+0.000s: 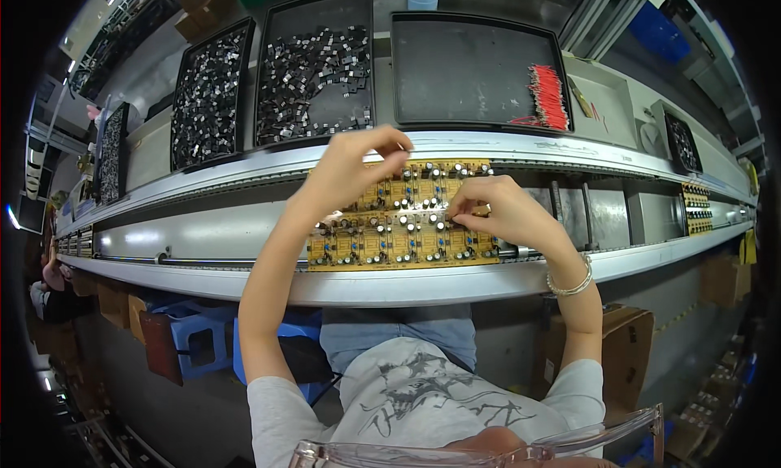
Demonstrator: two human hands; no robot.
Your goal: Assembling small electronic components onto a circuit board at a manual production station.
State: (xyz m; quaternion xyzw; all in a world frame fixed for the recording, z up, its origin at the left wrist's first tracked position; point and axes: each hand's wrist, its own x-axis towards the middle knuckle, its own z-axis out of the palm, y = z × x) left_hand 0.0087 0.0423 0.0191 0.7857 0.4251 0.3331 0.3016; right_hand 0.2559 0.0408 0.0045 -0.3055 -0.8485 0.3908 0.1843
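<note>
In front of me, a panel of yellow-brown circuit boards [358, 245] lies across the conveyor rails. Rows of small round capacitors and blue parts stand on it. Over the panel's far edge, my left hand [358, 163] is raised with thumb and fingertips brought together; anything between them is too small to make out. My right hand [508, 212] reaches in low from the right, its thumb and forefinger pinched at the capacitors near the panel's right part. Whatever those fingertips hold is hidden.
Beyond the rail stand black trays of small black components [313, 81] and a black tray [455, 69] with red-sleeved leads [549, 98] at its right end. Another circuit board panel [697, 209] sits farther right on the conveyor. Blue stools [199, 338] stand below left.
</note>
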